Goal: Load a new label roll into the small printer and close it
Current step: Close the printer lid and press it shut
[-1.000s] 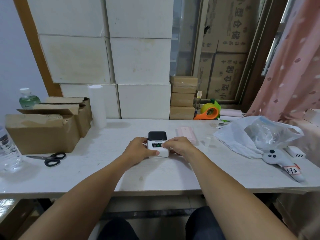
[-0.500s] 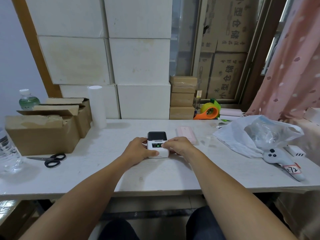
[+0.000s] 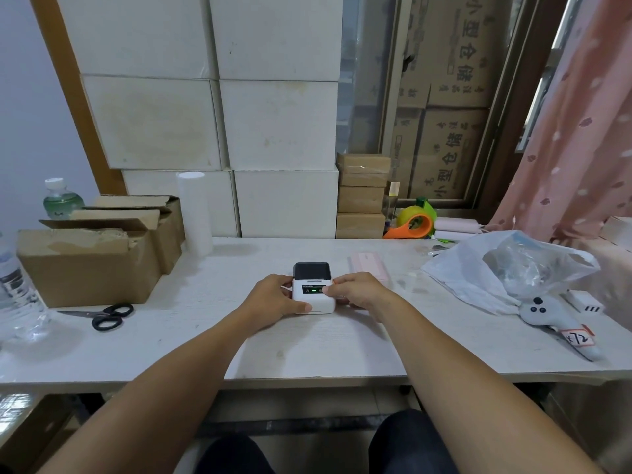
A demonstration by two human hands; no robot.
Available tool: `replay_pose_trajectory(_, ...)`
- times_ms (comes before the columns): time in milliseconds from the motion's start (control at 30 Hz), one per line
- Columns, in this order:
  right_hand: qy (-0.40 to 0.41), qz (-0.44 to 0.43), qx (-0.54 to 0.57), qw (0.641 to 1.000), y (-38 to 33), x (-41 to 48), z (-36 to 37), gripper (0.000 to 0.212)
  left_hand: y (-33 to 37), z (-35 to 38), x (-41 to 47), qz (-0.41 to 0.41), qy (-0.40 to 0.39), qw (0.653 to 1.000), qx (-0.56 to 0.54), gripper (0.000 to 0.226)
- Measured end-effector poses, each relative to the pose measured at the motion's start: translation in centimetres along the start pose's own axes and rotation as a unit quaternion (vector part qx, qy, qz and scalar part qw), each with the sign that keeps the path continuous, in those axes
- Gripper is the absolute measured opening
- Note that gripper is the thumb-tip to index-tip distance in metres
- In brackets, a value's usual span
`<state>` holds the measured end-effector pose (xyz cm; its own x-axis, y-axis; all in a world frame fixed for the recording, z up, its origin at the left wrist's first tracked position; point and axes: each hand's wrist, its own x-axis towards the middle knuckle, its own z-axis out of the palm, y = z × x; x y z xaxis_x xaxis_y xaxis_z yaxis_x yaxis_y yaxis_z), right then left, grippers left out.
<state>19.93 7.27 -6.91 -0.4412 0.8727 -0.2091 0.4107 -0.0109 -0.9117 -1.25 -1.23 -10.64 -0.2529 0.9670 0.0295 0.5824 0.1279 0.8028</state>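
Left hand (image 3: 273, 299) wraps the printer (image 3: 313, 289) at table (image 3: 307, 350) centre, thumb along its front corner; right hand (image 3: 359, 291) grips the other side, a fingertip on the lit panel. Lid looks down. We'd brace left, press evenly, check the latch seats.

Brown cartons (image 3: 455, 107) behind the window glass carry large Chinese print, turned sideways: "小型仓储" reads on the lower carton and again on the upper one; smaller chars beside it too blurred to read. Tag (image 3: 578, 338) w/ red edge on the grey handheld device (image 3: 550, 316) has handwritten "72", w/ a mark before it that can't be made out. Printer (image 3: 313, 289) front panel shows a green lit indicator; its small print isn't legible.
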Motion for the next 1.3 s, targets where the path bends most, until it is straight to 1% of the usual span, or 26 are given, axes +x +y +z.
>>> replay_pose_trajectory(133,0.001,0.002,0.01,1.0,0.1,0.0,0.0,0.013,-0.2,0.1,0.1,-0.006,0.002,1.0,0.001,0.081)
replay_pose_trajectory(200,0.003,0.005,0.008,1.0,0.1,0.1,0.0,0.016,-0.2,0.0,0.2,-0.007,0.002,1.0,0.002,0.082)
replay_pose_trajectory(467,0.007,0.01,0.004,1.0,0.1,0.5,0.0,0.017,-0.2,0.0,0.3,-0.006,0.003,1.0,0.006,0.086)
replay_pose_trajectory(567,0.013,0.014,-0.004,1.0,0.2,0.8,0.1,0.02,-0.2,0.0,0.2,-0.005,0.004,1.0,0.003,0.084)
replay_pose_trajectory(700,0.016,0.018,-0.002,1.0,0.3,0.9,0.1,0.019,0.0,0.0,0.0,-0.006,0.007,1.0,0.002,0.085)
replay_pose_trajectory(833,0.017,0.025,-0.006,1.0,0.3,1.0,0.1,0.024,0.1,0.0,0.0,-0.008,0.007,1.0,0.004,0.08)
replay_pose_trajectory(900,0.017,0.023,-0.002,1.0,0.3,1.0,0.1,0.027,0.1,0.0,0.0,-0.008,0.008,1.0,0.006,0.081)
replay_pose_trajectory(967,0.018,0.022,-0.002,1.0,0.3,1.0,0.1,0.023,0.1,0.0,0.0,-0.007,0.007,1.0,0.008,0.082)
replay_pose_trajectory(1067,0.022,0.024,-0.011,0.999,0.3,1.0,0.2,0.019,0.3,0.0,-0.2,-0.008,0.012,1.0,0.001,0.075)
replay_pose_trajectory(1300,0.029,0.027,-0.008,0.999,0.4,1.2,0.3,0.025,0.7,0.0,-0.6,-0.008,0.012,1.0,-0.002,0.062)
